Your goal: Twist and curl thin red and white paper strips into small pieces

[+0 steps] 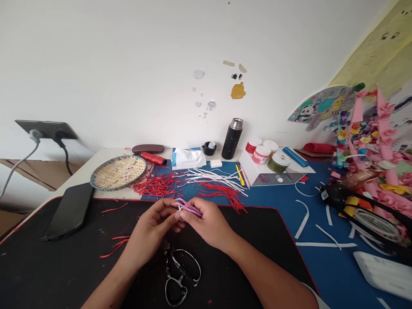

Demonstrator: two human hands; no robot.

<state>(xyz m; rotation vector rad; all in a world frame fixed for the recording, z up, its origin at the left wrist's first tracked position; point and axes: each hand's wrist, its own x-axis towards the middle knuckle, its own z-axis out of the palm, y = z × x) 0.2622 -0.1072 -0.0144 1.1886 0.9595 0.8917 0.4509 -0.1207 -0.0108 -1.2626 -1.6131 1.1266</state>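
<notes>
My right hand (210,221) pinches a narrow purple looped strip (189,207) between thumb and fingers; whether it is paper or plastic I cannot tell. My left hand (154,225) meets it at the fingertips, closed on a small white strip end (180,208) at the purple piece's tip. Both hands are raised over the black mat (251,266). Scissors (177,277) with black-and-clear handles lie on the mat just below my hands, their blades partly hidden. Behind my hands lie bundles of red cords (225,195) and white cords (215,176).
A woven basket (119,172), a black phone (69,210) and a red thread spool (154,159) are at left. A black flask (232,138) stands by the wall. Lidded jars (279,162) sit on a white box (257,171). White strips (325,245) and paper flowers (386,133) are at right.
</notes>
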